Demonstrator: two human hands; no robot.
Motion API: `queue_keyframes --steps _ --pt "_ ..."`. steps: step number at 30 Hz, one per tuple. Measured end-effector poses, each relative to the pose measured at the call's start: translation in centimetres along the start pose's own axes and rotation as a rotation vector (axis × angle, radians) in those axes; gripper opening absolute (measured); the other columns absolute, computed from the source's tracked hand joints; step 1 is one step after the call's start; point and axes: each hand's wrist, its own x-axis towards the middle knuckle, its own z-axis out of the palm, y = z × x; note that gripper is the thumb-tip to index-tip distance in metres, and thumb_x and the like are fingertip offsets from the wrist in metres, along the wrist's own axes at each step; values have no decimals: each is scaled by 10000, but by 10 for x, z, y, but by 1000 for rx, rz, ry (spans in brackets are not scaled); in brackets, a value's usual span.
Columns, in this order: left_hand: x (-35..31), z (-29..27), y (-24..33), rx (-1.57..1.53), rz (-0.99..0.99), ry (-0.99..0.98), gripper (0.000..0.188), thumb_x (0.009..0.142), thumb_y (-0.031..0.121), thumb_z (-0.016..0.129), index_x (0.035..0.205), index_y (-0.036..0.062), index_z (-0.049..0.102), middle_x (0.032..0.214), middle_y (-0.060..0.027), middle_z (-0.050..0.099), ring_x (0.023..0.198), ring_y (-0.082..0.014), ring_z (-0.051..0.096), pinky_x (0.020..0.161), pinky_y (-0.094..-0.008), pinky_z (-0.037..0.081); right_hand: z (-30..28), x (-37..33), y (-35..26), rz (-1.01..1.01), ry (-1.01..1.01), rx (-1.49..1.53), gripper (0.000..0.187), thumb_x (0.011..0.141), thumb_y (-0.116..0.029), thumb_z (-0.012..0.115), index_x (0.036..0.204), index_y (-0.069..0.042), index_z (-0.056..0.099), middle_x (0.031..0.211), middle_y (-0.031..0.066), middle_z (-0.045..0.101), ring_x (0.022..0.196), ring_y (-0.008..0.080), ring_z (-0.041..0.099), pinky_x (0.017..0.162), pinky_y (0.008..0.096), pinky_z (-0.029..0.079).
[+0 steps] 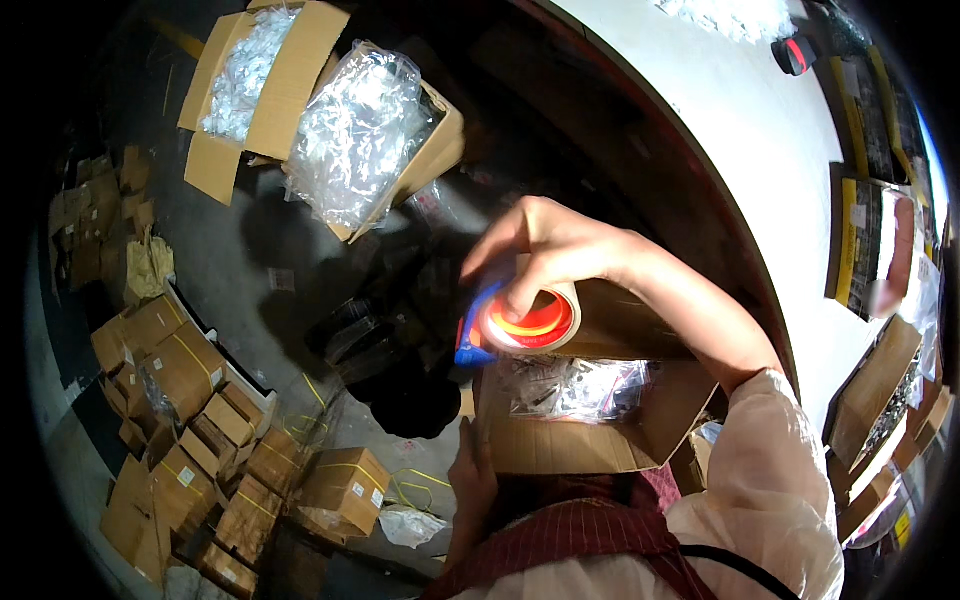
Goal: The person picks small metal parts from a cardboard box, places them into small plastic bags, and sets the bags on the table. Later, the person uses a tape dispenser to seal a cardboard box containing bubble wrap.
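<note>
My right hand (540, 245) is closed round a tape dispenser (478, 325) with a blue and red body and a wide roll of tape on it. It hangs over the far left corner of an uncovered cardboard box (560, 445) in front of me. Inside the box lie several clear plastic bags (580, 388) with small parts I cannot make out. Low at the box's left wall, my left hand (472, 478) grips its side, with some of its fingers hidden.
Two cardboard boxes stand at the far left, one full of small clear bags (250, 70), the other topped by a large clear bag (355, 130). Strapped cartons (345, 490) crowd the lower left. A white table (740, 110) curves along the right, with more boxes (875, 395) beyond.
</note>
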Motion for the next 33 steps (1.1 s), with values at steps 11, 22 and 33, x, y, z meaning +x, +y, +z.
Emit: queue_keyframes --steps 11,22,33 --pt "-33 12 -41 -40 -125 -65 531 1031 211 540 1492 -38 460 1409 -289 575 1247 -443 604 985 -453 523 -29 -33 -30 94 116 -56 544 644 -186 871 1132 23 754 1005 118 768 926 168 718 895 295 557" --pt "82 -45 70 -15 378 69 887 872 84 733 1600 0 234 1537 -276 448 1406 -448 468 1147 -460 424 -38 -86 20 169 50 137 795 656 -87 832 1401 20 575 1298 118 659 1206 169 600 1085 300 457" --pt "156 -58 87 143 738 40 745 770 59 810 1447 101 504 1032 -78 717 906 -260 725 769 -379 604 -24 -59 15 24 143 26 703 579 -114 646 1268 27 672 1142 139 715 1038 185 672 997 288 527"
